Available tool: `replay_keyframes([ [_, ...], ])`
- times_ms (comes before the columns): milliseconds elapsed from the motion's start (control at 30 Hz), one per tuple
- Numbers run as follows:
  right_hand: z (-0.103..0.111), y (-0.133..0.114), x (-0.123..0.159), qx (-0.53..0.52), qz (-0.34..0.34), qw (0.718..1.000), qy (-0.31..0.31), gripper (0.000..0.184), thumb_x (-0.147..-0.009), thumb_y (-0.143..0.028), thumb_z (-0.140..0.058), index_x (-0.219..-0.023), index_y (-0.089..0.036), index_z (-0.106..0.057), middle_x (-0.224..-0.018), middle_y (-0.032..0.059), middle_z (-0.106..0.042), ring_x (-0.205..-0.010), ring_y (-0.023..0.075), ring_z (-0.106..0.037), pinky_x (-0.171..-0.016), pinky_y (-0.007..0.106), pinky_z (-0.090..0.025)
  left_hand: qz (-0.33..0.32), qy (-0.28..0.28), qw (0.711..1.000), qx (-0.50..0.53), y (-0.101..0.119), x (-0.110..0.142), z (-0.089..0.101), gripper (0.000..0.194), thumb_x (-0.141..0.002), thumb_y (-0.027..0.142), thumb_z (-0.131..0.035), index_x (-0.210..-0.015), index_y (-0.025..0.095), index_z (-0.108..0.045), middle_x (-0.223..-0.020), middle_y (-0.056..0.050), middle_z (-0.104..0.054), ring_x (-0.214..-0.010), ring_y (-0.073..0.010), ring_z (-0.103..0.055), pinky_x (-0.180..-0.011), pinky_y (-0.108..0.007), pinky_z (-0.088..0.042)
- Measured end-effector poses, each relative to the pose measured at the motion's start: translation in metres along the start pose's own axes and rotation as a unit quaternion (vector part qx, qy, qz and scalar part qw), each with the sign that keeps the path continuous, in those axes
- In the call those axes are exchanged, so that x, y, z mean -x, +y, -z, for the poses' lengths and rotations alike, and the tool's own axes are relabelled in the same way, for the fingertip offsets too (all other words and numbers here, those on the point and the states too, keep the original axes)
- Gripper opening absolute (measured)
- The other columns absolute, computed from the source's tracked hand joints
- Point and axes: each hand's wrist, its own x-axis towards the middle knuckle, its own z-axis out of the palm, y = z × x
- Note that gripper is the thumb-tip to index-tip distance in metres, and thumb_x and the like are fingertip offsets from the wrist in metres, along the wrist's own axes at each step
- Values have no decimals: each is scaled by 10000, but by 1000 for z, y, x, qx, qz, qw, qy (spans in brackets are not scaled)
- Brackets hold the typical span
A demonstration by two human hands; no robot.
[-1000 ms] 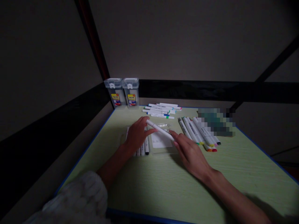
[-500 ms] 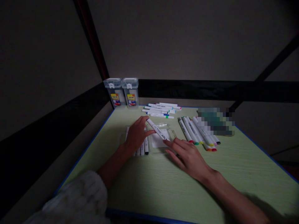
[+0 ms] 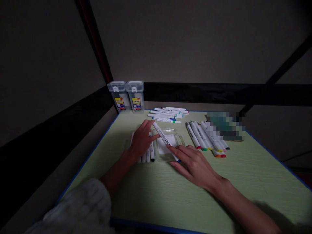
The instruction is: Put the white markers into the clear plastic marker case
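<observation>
A white marker (image 3: 162,134) slants over an open clear plastic case (image 3: 168,130), its dark-blue end toward me. My right hand (image 3: 192,162) grips the marker's near part between thumb and fingers. At the marker's far end is my left hand (image 3: 142,138), with fingertips on the tip and the thumb against its side. Beneath my left hand, several white markers (image 3: 148,155) lie side by side in the left part of the case; the hand hides some of them. A white card (image 3: 162,148) shows in the right part.
Two lidded clear boxes (image 3: 118,97) with yellow labels stand at the back left corner. Loose thin markers (image 3: 168,113) lie at the back, and a pile of thicker markers (image 3: 207,136) lies to the right. Beside that pile is a pixelated flat object (image 3: 225,126).
The marker has turned a little steeper between my hands, and its dark-blue near end now shows. My right hand has shifted slightly left; my left hand stays nearly still.
</observation>
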Motion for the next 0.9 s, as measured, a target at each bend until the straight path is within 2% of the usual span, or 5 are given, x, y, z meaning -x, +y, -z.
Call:
replay_keyframes([
  [300, -4, -2, 2, -12, 32, 999, -26, 461, -873, -319, -329, -1243, -61, -421, -961, 128, -606, -833, 203, -546, -741, 362, -415, -24, -30, 999, 2, -3, -1, -1, 441, -696, 174, -567, -1117, 162, -438, -1038, -43, -501, -758, -144, -509, -731, -299, -443],
  [500, -8, -2, 2, -4, 31, 999, -44, 458, -888, -336, -307, -1248, -73, -412, -920, 115, -606, -812, 206, -538, -723, 373, -429, -29, -39, 999, 7, -4, -1, -4, 421, -712, 141, -513, -1128, 143, -447, -1064, -61, -509, -778, -150, -522, -763, -308, -451],
  [700, -10, -3, 2, 5, 34, 998, -51, 461, -883, -357, -326, -1239, -79, -418, -871, 99, -589, -801, 211, -510, -702, 375, -440, -44, -45, 998, -8, -5, -1, -7, 376, -788, 80, -318, -1134, 111, -462, -1111, -90, -520, -1023, -178, -491, -898, -313, -402],
  [900, -11, -2, 1, 6, 32, 998, -48, 454, -883, -365, -324, -1227, -89, -431, -900, 103, -588, -831, 214, -503, -729, 373, -435, -52, -41, 998, 5, -4, 0, -8, 367, -829, 138, -287, -1152, 116, -461, -1121, -85, -524, -1044, -170, -488, -929, -309, -386],
])
